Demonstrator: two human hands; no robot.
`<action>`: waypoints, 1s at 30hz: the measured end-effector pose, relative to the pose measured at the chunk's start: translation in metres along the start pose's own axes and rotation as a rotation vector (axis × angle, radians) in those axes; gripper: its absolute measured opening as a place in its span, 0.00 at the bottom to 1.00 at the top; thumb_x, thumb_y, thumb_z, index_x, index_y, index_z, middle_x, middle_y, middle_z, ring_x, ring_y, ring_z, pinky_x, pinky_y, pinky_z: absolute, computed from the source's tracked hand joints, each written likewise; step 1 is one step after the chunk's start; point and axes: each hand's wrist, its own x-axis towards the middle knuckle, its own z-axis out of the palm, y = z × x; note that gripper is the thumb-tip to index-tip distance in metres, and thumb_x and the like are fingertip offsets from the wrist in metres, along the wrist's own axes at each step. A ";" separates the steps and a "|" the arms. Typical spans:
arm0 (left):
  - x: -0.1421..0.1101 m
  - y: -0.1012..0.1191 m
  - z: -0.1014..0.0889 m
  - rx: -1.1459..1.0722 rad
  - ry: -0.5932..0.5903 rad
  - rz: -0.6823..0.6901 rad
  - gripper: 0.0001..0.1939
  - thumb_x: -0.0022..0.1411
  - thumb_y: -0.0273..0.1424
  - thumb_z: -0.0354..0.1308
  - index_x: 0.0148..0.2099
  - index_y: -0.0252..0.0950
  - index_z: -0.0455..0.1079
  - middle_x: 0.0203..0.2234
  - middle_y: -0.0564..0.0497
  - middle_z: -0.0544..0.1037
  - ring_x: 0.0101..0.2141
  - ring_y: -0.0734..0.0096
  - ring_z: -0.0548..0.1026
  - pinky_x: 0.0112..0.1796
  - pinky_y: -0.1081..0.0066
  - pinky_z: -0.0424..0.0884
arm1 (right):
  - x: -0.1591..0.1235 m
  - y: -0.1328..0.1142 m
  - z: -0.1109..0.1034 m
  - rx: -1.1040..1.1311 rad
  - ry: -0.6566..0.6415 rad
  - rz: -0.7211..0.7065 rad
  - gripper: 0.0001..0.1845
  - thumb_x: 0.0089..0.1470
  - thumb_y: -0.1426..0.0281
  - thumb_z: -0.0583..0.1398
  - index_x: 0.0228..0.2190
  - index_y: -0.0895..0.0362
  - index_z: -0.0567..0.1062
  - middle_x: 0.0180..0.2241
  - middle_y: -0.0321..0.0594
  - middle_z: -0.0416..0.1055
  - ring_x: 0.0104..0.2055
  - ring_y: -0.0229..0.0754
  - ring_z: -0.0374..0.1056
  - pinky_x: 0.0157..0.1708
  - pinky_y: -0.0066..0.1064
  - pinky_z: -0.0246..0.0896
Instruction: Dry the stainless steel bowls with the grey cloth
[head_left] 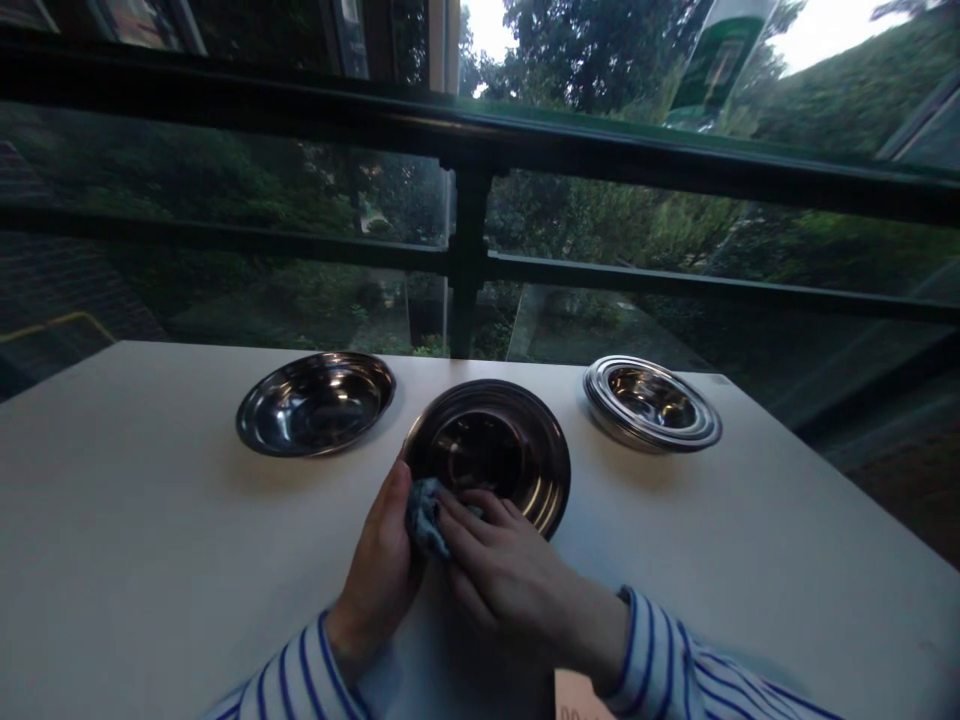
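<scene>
A round steel plate [510,440] is tilted up toward me at the middle of the white table [135,540]. My left hand [382,570] grips its near left rim, fingers curled around the edge. My right hand [502,570] presses a small blue-grey cloth [425,515] against the plate's lower rim, fingers closed over the cloth. Both wrists wear blue and white striped sleeves.
A single steel plate [315,402] lies flat at the back left. A stack of steel plates [651,402] sits at the back right. Beyond the table's far edge runs a dark railing [469,260] with glass panels and greenery outside.
</scene>
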 end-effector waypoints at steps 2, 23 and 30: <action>0.001 0.000 -0.003 -0.044 0.017 -0.052 0.22 0.58 0.41 0.52 0.51 0.34 0.69 0.45 0.45 0.76 0.45 0.60 0.73 0.49 0.61 0.66 | 0.006 0.000 -0.001 0.015 0.011 -0.022 0.26 0.57 0.68 0.48 0.56 0.62 0.57 0.59 0.48 0.54 0.54 0.50 0.53 0.49 0.44 0.55; -0.002 0.006 0.012 -0.254 0.057 -0.093 0.18 0.60 0.40 0.50 0.41 0.35 0.74 0.36 0.48 0.81 0.45 0.61 0.74 0.49 0.61 0.67 | -0.012 0.000 -0.023 -0.058 -0.094 -0.056 0.19 0.56 0.71 0.52 0.50 0.61 0.65 0.48 0.46 0.68 0.46 0.48 0.62 0.46 0.41 0.56; -0.004 0.009 0.012 -0.228 0.115 -0.163 0.17 0.61 0.39 0.49 0.39 0.35 0.75 0.30 0.49 0.81 0.42 0.64 0.76 0.46 0.64 0.69 | -0.001 0.000 -0.013 -0.054 -0.079 -0.107 0.25 0.59 0.70 0.49 0.56 0.64 0.56 0.58 0.48 0.57 0.53 0.51 0.56 0.48 0.41 0.55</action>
